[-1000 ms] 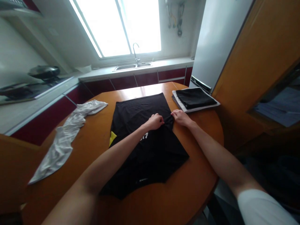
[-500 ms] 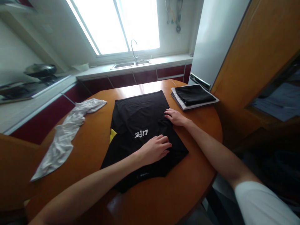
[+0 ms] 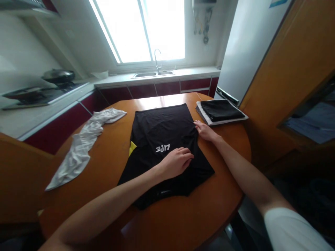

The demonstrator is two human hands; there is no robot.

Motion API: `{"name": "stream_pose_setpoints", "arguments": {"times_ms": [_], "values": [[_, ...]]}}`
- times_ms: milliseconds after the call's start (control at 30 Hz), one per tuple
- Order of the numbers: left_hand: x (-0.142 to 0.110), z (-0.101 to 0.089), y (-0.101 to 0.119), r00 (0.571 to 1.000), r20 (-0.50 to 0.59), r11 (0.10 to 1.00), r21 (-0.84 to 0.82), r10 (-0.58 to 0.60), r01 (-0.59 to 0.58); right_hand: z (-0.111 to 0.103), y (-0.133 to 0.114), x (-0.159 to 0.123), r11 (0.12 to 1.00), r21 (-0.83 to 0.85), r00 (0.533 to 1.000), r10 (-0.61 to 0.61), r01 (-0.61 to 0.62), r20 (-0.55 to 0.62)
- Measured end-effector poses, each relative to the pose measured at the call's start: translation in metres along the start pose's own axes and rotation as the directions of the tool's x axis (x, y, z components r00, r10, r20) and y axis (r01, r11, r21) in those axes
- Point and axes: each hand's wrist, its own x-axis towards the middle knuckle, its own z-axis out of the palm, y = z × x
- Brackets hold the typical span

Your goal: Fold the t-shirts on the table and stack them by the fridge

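Note:
A black T-shirt (image 3: 162,125) lies spread on the wooden table, its collar toward me. White lettering marks its middle, and a bit of yellow shows at its left edge. Across its lower right part reaches my left hand (image 3: 179,161), the fingers curled together in a pinch on the fabric. My right hand (image 3: 205,132) rests at the shirt's right edge, fingers stretched out and touching the side seam. Its thumb is hard to make out.
On the table's left lies a crumpled white garment (image 3: 86,144). Folded black and white clothes (image 3: 222,109) are stacked at the back right. Behind the round-edged table (image 3: 225,167) stand a sink counter (image 3: 120,79), a stove with a wok (image 3: 59,75) and a fridge (image 3: 235,45).
My left fingers have drawn closer together on the shirt. The right hand has slid slightly outward to the shirt's edge. The whole view has shifted a little.

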Motion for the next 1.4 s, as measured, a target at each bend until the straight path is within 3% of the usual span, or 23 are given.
{"name": "stream_pose_setpoints", "arguments": {"times_ms": [67,167,267,400,467,567,667,767,867,933,1000,1100,1167,1400], "values": [[0.014,0.004,-0.011,0.995,-0.072,0.998,0.011,-0.063,0.064,0.000,0.006,0.003,0.997,0.064,0.997,-0.029,0.034,-0.077],[0.036,0.014,-0.031,0.988,-0.091,0.989,0.073,-0.122,0.129,-0.001,0.012,0.004,0.990,0.122,0.993,-0.064,0.076,-0.098],[0.046,0.026,-0.047,0.970,-0.026,0.957,0.154,-0.243,0.244,-0.001,0.015,0.002,0.989,0.117,0.994,-0.082,0.090,-0.068],[0.041,0.035,-0.050,0.917,0.059,0.905,0.195,-0.394,0.377,0.001,0.014,0.000,0.999,-0.003,0.998,-0.039,0.039,0.057],[0.038,0.032,-0.049,0.896,0.082,0.889,0.191,-0.436,0.416,0.002,0.012,-0.001,0.997,-0.079,0.994,0.009,-0.001,0.112],[0.032,0.012,-0.056,0.871,0.099,0.871,0.164,-0.481,0.463,0.003,0.009,-0.001,0.990,-0.137,0.995,0.057,-0.045,0.083],[0.012,-0.024,-0.081,0.823,0.060,0.822,0.139,-0.564,0.553,0.002,0.001,-0.002,0.990,-0.129,0.999,0.049,-0.051,-0.022],[-0.026,-0.059,-0.113,0.748,-0.017,0.741,0.122,-0.664,0.660,0.003,-0.016,-0.008,0.992,-0.114,0.996,0.051,-0.060,-0.077],[-0.072,-0.074,-0.132,0.681,-0.072,0.671,0.126,-0.728,0.731,0.012,-0.043,-0.020,0.988,-0.139,0.997,0.057,-0.063,-0.045],[-0.099,-0.067,-0.133,0.671,-0.083,0.660,0.129,-0.737,0.740,0.020,-0.063,-0.029,0.986,-0.165,0.999,0.033,-0.036,-0.022],[-0.117,-0.052,-0.129,0.695,-0.081,0.684,0.128,-0.715,0.718,0.030,-0.080,-0.037,0.983,-0.183,1.000,-0.009,0.008,-0.005],[-0.129,-0.029,-0.119,0.721,-0.065,0.706,0.160,-0.690,0.690,0.043,-0.093,-0.046,0.975,-0.215,0.997,-0.051,0.063,0.061],[-0.131,-0.021,-0.116,0.709,-0.052,0.689,0.199,-0.703,0.697,0.050,-0.095,-0.051,0.966,-0.244,0.991,-0.062,0.089,0.117],[-0.135,-0.026,-0.124,0.660,-0.044,0.636,0.228,-0.750,0.737,0.051,-0.091,-0.055,0.960,-0.256,0.988,-0.086,0.116,0.125]]}}
